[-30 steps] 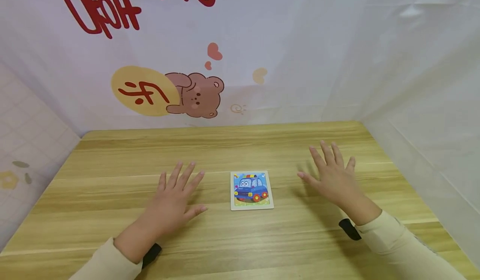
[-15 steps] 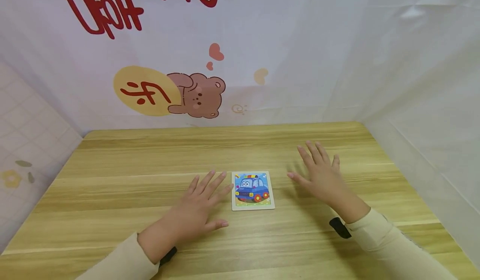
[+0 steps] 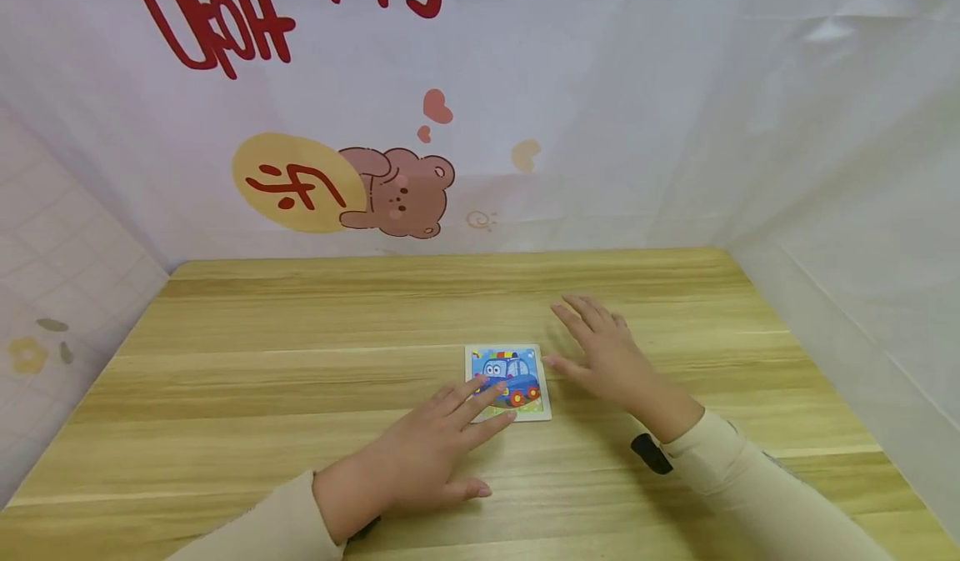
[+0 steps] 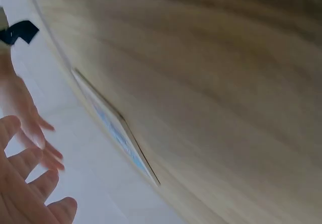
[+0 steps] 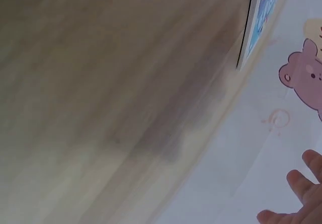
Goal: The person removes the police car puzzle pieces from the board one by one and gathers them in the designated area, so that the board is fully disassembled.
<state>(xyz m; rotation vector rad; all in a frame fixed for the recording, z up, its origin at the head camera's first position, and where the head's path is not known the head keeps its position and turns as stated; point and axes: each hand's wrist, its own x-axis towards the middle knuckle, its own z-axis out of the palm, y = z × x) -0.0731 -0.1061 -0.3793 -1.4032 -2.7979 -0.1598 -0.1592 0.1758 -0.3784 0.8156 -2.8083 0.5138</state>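
A small square picture puzzle point(image 3: 529, 368) of a blue cartoon police car in a white frame lies flat on the wooden table. My left hand point(image 3: 423, 453) has its fingers stretched over the puzzle's lower left part, hiding some of the picture. In the left wrist view a gap shows between the fingers and the puzzle point(image 4: 118, 133). Beside the puzzle's right edge is my right hand point(image 3: 607, 361), fingers extended and spread, thumb tip right at the frame. The right wrist view has the puzzle point(image 5: 259, 20) at the top and the right fingertips point(image 5: 299, 183) at the lower right.
The wood-grain table point(image 3: 300, 319) runs back to a white cloth wall point(image 3: 615, 111) printed with a bear point(image 3: 408, 198) and red lettering. More pale cloth hangs along the left and right sides. Dark straps sit at both wrists.
Both hands have moved inward to the puzzle, the left hand rightward until its fingers overlap the picture, the right hand leftward to its edge. The puzzle has stayed in place on the table.
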